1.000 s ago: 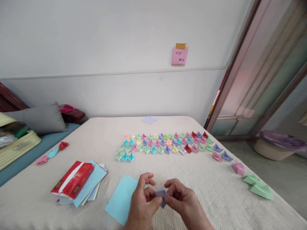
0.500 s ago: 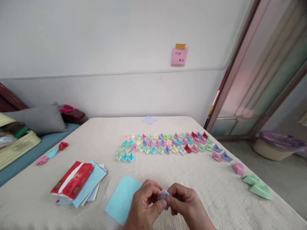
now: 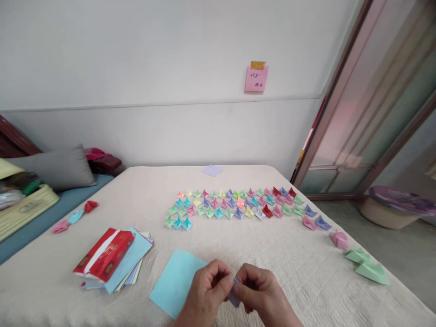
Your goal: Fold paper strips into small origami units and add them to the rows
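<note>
A small lavender folded paper (image 3: 233, 299) is sitting in front of the person's body, directly between the two sets of fingertips, so neither hand is plainly nearer: both are touching it. Its visible lower part is poking out beneath the pinch and slanting down toward the right-hand side, while most of it is hiding behind the fingers, so its full long axis cannot be told. The left hand (image 3: 209, 288) is pinching it from the left between thumb and curled fingers, and the right hand (image 3: 262, 290) is pinching it from the right in the same narrow way, the tips of the two hands almost meeting. Just beyond the left hand, a light blue sheet (image 3: 177, 279) is lying flat, its right part disappearing from view behind that hand. Farther left, a red packet (image 3: 105, 254) is resting on a fanned stack of coloured sheets (image 3: 126, 271). Ahead of the hands, rows of small folded papers (image 3: 219, 212) are standing across the pale textured cover (image 3: 265, 245), and more green folded pieces (image 3: 372, 272) are lying near its right edge
</note>
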`<state>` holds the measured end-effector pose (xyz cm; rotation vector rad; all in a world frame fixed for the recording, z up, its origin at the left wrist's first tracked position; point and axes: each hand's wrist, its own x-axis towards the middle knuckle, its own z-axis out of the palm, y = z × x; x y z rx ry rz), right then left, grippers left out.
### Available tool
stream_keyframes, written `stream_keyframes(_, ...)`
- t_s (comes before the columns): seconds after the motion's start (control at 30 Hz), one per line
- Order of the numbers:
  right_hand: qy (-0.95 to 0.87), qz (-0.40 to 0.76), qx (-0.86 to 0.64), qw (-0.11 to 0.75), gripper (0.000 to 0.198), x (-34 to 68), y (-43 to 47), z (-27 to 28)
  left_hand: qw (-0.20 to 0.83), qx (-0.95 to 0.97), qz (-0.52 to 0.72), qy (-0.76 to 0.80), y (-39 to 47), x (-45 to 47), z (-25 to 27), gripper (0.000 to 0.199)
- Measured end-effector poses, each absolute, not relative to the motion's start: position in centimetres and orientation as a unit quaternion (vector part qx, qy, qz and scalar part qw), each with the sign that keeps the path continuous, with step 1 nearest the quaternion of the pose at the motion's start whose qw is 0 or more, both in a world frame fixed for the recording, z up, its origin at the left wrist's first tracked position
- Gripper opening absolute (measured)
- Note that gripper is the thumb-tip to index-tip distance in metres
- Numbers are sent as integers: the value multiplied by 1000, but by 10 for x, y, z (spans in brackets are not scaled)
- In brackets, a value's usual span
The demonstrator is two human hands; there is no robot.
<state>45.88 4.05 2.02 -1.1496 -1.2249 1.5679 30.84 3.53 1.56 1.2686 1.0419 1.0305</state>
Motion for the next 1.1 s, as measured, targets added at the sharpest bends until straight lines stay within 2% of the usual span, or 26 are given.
stream_keyframes(0.2, -473, 687, -427, 348, 26, 455, 40, 12, 539, 507, 475, 476, 33, 307, 25, 23)
stream_keyframes(0.37, -482, 680, -451, 318, 21, 449, 38, 5, 533, 493, 484, 488, 33, 307, 27, 25)
stream_keyframes(0.6, -479, 670, -449, 346, 30, 447, 36, 5, 570, 456, 486, 479, 37, 306, 27, 25)
stream_keyframes(0.67, -461, 670, -449, 371, 34, 449, 36, 5, 589, 446, 495, 458, 37, 307, 26, 20)
stream_keyframes(0.77, -440, 663, -446, 410, 37, 453, 39, 5, 602, 437, 511, 431, 35, 309, 25, 26)
stream_keyframes(0.9, -460, 655, -431, 416, 31, 456, 43, 11, 568, 458, 522, 442, 31, 311, 28, 17)
stream_keyframes(1.1, -446, 624, -400, 502, 22, 457, 40, 24, 569, 483, 502, 437, 30, 309, 31, 10)
